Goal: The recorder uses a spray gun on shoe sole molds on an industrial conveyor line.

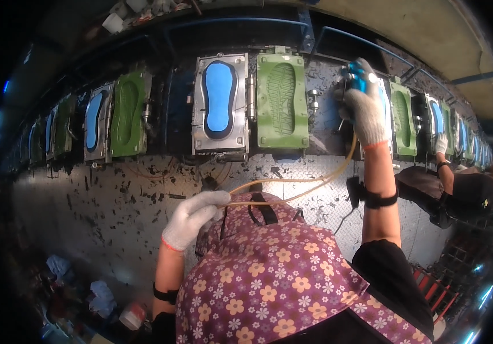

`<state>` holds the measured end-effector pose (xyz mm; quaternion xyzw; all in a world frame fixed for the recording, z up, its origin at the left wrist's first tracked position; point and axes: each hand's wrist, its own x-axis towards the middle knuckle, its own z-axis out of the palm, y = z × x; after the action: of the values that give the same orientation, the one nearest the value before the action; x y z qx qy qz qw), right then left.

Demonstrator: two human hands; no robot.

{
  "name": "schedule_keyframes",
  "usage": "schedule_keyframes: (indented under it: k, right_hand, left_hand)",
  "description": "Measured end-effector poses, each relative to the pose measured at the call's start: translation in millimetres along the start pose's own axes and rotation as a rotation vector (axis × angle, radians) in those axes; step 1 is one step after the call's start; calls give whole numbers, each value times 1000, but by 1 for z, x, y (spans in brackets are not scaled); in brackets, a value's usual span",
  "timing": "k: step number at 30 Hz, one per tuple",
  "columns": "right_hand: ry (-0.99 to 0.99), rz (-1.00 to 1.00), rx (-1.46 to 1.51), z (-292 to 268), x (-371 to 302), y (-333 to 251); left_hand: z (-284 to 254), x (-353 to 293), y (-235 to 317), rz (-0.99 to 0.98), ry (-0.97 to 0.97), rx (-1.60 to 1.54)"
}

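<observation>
Along the wall (pixel 143 189), open sole moulds (pixel 250 103); floor probably littered.

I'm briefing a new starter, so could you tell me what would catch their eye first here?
First, the open shoe-sole mould at top centre, one half bright blue, the other green and treaded. Next, the gloved right hand raised at upper right, gripping a blue spray tool, while the gloved left hand holds its yellowish hose at centre.
</observation>
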<state>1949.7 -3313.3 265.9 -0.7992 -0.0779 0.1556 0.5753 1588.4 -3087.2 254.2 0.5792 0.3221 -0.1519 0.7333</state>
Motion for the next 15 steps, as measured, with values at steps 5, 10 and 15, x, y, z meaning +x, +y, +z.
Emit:
schedule_keyframes:
  k: [5, 10, 15]
  right_hand:
    - [-103, 242, 358, -45, -32, -3]
    - [-248, 279, 655, -65, -53, 1]
    - [-337, 437, 177, -67, -78, -1]
  left_hand:
    - [10, -4, -14, -21, 89, -78]
    - [16, 4, -22, 20, 105, -114]
    - [23, 21, -14, 10, -53, -76]
